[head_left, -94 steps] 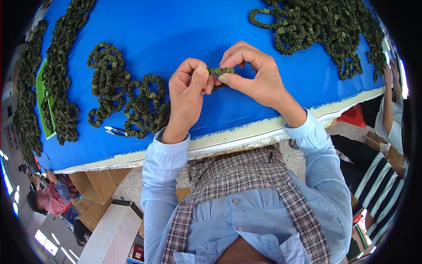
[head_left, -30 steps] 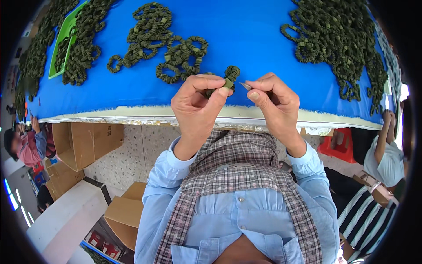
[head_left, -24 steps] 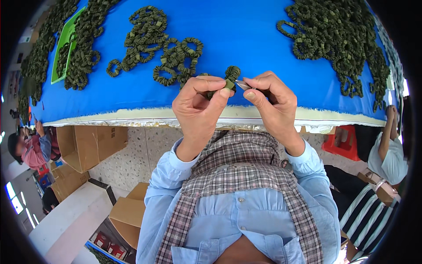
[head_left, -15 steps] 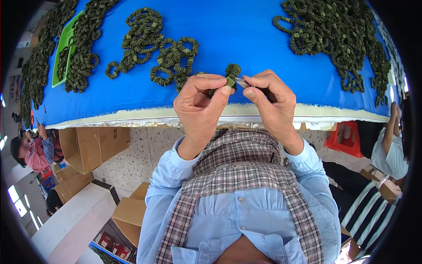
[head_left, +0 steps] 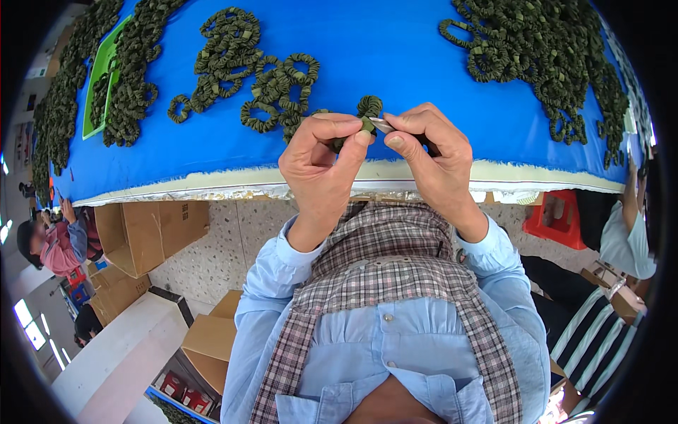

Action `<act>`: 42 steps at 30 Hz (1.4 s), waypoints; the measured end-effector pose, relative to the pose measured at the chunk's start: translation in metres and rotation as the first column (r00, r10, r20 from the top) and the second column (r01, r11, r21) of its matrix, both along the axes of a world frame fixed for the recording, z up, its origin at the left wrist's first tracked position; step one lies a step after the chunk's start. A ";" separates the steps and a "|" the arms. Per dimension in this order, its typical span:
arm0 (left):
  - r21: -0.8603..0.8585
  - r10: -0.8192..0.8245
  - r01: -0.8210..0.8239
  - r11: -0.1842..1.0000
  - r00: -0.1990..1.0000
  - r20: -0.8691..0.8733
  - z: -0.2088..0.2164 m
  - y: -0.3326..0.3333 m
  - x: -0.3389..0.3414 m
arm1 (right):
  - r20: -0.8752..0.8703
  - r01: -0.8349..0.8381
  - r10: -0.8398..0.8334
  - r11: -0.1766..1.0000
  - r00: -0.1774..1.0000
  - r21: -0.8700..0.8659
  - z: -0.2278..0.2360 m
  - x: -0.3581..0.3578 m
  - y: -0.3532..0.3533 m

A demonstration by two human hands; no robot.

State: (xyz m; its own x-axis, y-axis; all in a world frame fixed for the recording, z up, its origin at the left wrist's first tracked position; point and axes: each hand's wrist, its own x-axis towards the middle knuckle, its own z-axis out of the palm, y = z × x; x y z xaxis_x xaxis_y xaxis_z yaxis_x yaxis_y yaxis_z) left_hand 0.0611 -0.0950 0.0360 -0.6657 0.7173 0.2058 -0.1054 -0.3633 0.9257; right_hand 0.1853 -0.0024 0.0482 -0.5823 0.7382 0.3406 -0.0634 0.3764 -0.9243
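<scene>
Pinched between the thumb and forefinger of my left hand (head_left: 319,164) is a dark green scrunchie (head_left: 369,107), its gathered loop standing up past the fingertips. My right hand (head_left: 439,157) is closed around small thread snips (head_left: 381,125); their pointed metal tip touches or nearly touches the flat lighter-green section of the scrunchie. Fingers hide most of the tool's dark handle and the lower part of the loop. Both hands are above the near edge of the blue table (head_left: 395,49). Just left of my left hand lies a loose cluster of scrunchies (head_left: 286,88).
Large scrunchie heaps (head_left: 537,56) cover the far right, with more at the left around a green tray (head_left: 94,120). Cardboard boxes (head_left: 166,237) and a red stool (head_left: 554,226) stand below the table edge. Other people sit at far left (head_left: 60,244) and far right (head_left: 625,240).
My right hand has shifted slightly left and up, bringing the snips' tip further over the scrunchie's flat section. My left hand keeps its pinch, almost unmoved.
</scene>
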 end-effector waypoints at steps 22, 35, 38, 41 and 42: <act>0.261 0.225 -0.385 0.885 0.845 0.485 0.003 -0.098 -0.129 | 0.373 -0.508 0.409 0.832 0.833 0.223 -0.045 -0.196 -0.058; 0.165 -0.144 0.077 0.983 0.885 0.443 -0.015 -0.060 -0.076 | 0.220 -0.287 0.380 0.888 0.899 -0.360 -0.017 -0.116 -0.002; -0.107 -0.109 0.124 0.987 0.984 0.138 -0.011 -0.048 -0.070 | 0.312 -0.303 0.322 0.947 0.894 -0.108 -0.003 -0.093 -0.004; -0.247 -0.031 -0.019 0.969 0.980 -0.199 -0.023 -0.037 -0.069 | 0.353 -0.410 0.423 0.905 0.834 -0.117 0.011 -0.066 -0.001; -0.227 -0.004 -0.034 0.973 0.986 -0.166 -0.027 -0.033 -0.072 | 0.331 -0.435 0.458 0.888 0.825 -0.147 0.012 -0.059 -0.003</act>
